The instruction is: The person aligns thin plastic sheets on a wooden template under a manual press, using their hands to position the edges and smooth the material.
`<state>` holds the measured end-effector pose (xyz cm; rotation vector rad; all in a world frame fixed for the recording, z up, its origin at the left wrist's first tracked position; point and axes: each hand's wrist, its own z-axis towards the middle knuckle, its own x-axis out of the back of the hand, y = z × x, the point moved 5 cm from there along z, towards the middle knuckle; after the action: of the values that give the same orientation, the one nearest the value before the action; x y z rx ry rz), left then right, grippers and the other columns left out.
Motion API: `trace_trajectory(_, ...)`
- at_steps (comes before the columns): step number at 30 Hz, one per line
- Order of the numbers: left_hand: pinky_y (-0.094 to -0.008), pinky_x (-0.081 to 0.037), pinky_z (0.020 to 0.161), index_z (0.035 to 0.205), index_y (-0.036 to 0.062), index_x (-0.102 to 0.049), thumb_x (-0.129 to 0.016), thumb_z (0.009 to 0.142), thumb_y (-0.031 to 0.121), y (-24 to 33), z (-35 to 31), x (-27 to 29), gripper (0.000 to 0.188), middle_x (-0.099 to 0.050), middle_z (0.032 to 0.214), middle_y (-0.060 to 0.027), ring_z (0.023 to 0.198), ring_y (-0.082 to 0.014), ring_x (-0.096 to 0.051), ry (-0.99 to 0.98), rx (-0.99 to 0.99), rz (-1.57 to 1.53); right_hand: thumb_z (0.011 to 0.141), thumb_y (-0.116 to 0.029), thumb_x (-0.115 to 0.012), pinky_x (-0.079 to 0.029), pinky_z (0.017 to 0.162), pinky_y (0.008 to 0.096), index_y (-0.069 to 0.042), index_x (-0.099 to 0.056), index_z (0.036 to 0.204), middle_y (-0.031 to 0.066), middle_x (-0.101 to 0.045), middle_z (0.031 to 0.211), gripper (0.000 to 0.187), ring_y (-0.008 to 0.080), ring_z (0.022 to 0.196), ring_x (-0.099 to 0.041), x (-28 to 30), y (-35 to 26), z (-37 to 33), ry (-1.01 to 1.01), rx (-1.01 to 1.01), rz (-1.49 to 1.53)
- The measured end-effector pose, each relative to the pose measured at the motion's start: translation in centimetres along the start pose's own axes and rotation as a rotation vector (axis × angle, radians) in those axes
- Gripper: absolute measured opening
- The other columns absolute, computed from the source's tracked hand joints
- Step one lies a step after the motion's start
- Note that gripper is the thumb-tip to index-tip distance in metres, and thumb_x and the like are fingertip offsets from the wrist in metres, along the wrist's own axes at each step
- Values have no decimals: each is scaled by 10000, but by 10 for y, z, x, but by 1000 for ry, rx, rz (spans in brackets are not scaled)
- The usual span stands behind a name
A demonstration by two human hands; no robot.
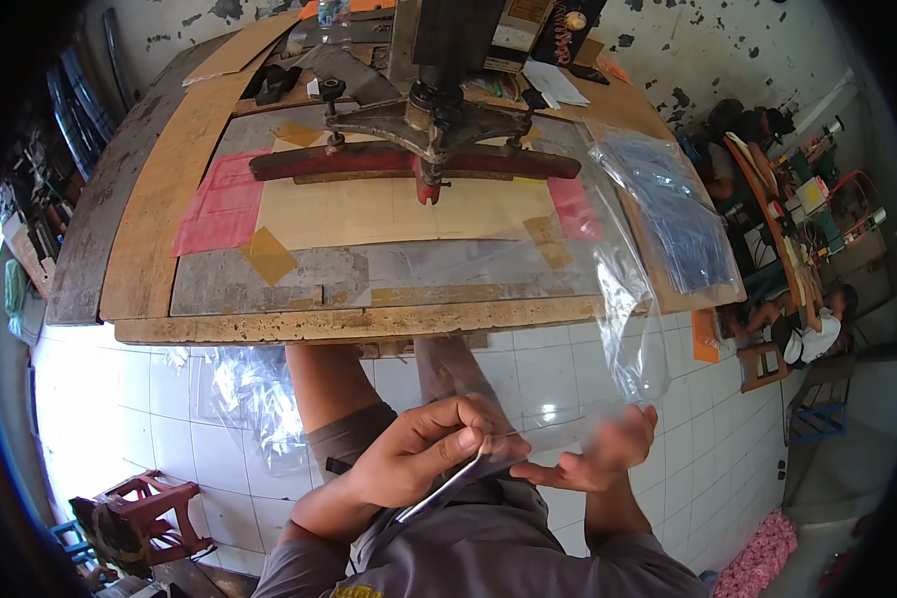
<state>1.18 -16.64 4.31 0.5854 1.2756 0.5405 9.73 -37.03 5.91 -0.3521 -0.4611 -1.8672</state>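
My left hand (424,450) is closed in a pinch on a clear plastic sheet, whose pale narrow edge (441,490) slants down below my fingers. To its right, my right hand (608,450) is partly smeared by motion, with its fingers apart and touching or close to the film. Clear plastic film (628,339) hangs over the table's right front edge and reaches down toward that hand. Ahead stands a press with a red-edged bar (369,162), over a cream sheet (369,214) flanked by pink pieces (219,204) and tan tape.
A stack of clear bluish plastic sheets (673,214) lies at the table's right. The worn wooden front edge (369,327) runs before me. Loose plastic (259,404) and a red stool (159,518) are on the floor at left. Another person (817,329) sits far right near green machinery.
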Motion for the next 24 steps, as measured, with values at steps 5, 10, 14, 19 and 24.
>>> trace_trajectory(5, -606, -487, 1131, 1105, 34, -537, -449, 1148, 333, 8, -2, 1, 315, -566, 1097, -133, 1392, -420, -529, -78, 141, -334, 900, -386, -851, -275, 1261, 516, -380, -649, 1154, -38, -628, 1295, 325, 248, 1331, -577, 24, 22, -16, -123, -59, -60)
trace_trajectory(10, -665, -415, 1171, 1131, 29, -531, -486, 1139, 298, 5, 1, -12, 273, -627, 1088, -153, 1391, -449, -544, -209, 183, -422, 891, -270, -855, -390, 1184, 490, -277, -672, 1031, -21, -720, 1157, 230, 245, 1128, -719, 31, 31, 4, -30, -165, 159)
trace_trajectory(14, -732, -56, 1236, 1035, 42, -673, -612, 1088, 178, 27, -1, -22, 157, -777, 882, -51, 1121, -381, -750, -484, -127, 246, 831, -252, -876, -543, 988, 427, -216, -726, 860, -6, -790, 946, 157, 221, 921, -785, 50, 40, 45, -117, -322, 579)
trace_trajectory(19, -722, -61, 1251, 1062, -7, -737, -616, 1069, 85, 35, -1, -42, 152, -783, 926, -63, 1137, -356, -750, -523, -247, 335, 769, -204, -904, -591, 585, 271, -138, -759, 780, 58, -803, 850, 160, 207, 711, -787, 53, 45, 56, -199, -371, 930)
trace_trajectory(24, -621, -384, 1162, 1106, -46, -701, -594, 1081, 79, 16, 4, -65, 166, -768, 1032, -109, 956, -305, -762, -564, -314, 271, 770, -83, -907, -619, 578, 276, -41, -784, 866, 156, -790, 860, 162, 234, 695, -785, 72, 55, 43, -370, -346, 1368)
